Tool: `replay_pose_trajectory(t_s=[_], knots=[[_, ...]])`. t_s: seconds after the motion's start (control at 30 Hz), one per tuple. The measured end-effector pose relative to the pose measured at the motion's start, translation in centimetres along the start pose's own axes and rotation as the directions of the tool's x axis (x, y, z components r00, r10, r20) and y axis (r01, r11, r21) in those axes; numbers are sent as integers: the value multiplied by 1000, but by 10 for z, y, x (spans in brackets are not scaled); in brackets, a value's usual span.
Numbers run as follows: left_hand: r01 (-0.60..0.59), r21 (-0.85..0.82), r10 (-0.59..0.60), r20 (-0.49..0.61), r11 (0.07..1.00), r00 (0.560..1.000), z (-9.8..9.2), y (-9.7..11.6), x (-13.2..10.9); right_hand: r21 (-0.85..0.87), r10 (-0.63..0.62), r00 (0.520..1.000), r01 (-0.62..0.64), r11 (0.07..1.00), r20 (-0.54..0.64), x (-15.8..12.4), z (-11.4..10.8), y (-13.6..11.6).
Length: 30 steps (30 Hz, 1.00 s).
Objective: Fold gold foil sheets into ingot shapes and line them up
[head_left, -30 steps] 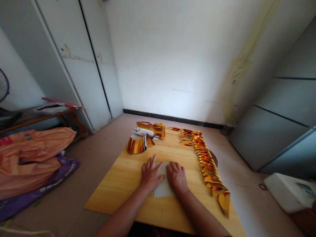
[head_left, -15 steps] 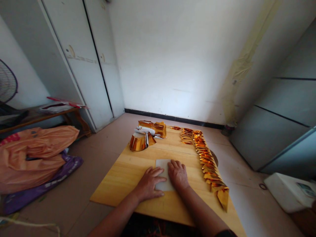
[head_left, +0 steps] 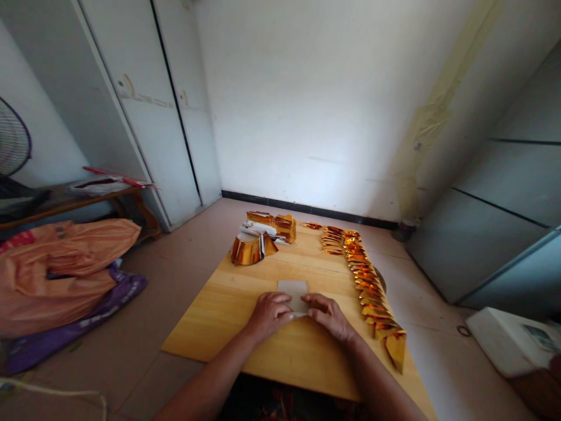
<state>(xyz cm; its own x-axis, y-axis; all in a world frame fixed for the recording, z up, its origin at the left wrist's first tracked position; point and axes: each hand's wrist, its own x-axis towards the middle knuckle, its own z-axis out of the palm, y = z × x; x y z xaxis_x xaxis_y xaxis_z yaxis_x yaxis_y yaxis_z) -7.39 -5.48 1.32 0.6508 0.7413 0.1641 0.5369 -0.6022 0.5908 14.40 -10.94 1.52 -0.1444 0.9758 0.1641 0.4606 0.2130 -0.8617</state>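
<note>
A pale grey-white sheet of paper (head_left: 293, 287) lies on the wooden board (head_left: 219, 310), its near edge lifted and turned up. My left hand (head_left: 270, 314) pinches the left end of that edge between thumb and fingers. At the right end, my right hand (head_left: 329, 316) grips it the same way, fingers curled over the paper. Beyond the hands, at the board's far left, sit curved stacks of gold foil paper (head_left: 248, 250) with white backs showing. Along the right side runs a long overlapping row of folded gold foil pieces (head_left: 366, 286).
Left of the board, an orange cloth or bag (head_left: 65, 263) lies over a purple bag (head_left: 127, 292) on the floor. A white box (head_left: 504, 339) stands at the right. Behind are a wall and grey cabinets (head_left: 144, 117); a fan (head_left: 13, 140) is far left.
Both hands have gone from resting on the flat sheet to pinching its near edge. That edge is now raised and moved away from me, so the sheet looks shorter.
</note>
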Motion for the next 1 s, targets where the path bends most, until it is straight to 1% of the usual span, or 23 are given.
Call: replay_pose_trajectory(t_s=[0.03,0.1,0.2,0.3,0.37,0.43,0.5,0.57,0.63,0.7,0.77,0.87,1.0], knots=[[19,-16,-19,-16,1000,1000,0,-1,3,35,-1,998,-1,999,60,-5,-3,-1],[56,-55,-58,-42,997,997,0,-2,9,11,-15,997,14,1000,71,-11,-3,-5],[111,-123,-119,-60,986,991,-3,-1,16,-78,7,1000,-8,997,-14,-10,5,-9],[164,-236,-187,-75,958,980,-5,0,19,-126,56,991,-71,989,-120,3,14,-12],[168,-316,-214,-118,934,970,-5,-1,19,-173,79,981,-110,979,-177,14,18,-14],[155,-337,-226,-181,929,957,-4,-2,19,-254,121,966,-180,950,-230,25,20,-17],[166,-307,-244,-239,937,940,-1,-4,20,-381,175,951,-265,886,-255,34,23,-21],[194,-270,-269,-278,943,922,3,-7,21,-529,197,937,-328,783,-290,42,28,-23],[209,-224,-270,-291,952,918,6,-9,23,-643,192,927,-364,674,-323,48,32,-22],[212,-154,-249,-294,965,923,9,-11,25,-708,185,925,-375,599,-333,52,37,-19],[219,-79,-232,-287,973,929,11,-11,26,-743,183,926,-373,555,-329,55,40,-15],[249,1,-240,-256,969,936,10,-9,27,-781,176,932,-361,510,-316,57,42,-11],[272,82,-249,-221,959,943,8,-6,27,-810,157,940,-341,476,-304,57,45,-11]])
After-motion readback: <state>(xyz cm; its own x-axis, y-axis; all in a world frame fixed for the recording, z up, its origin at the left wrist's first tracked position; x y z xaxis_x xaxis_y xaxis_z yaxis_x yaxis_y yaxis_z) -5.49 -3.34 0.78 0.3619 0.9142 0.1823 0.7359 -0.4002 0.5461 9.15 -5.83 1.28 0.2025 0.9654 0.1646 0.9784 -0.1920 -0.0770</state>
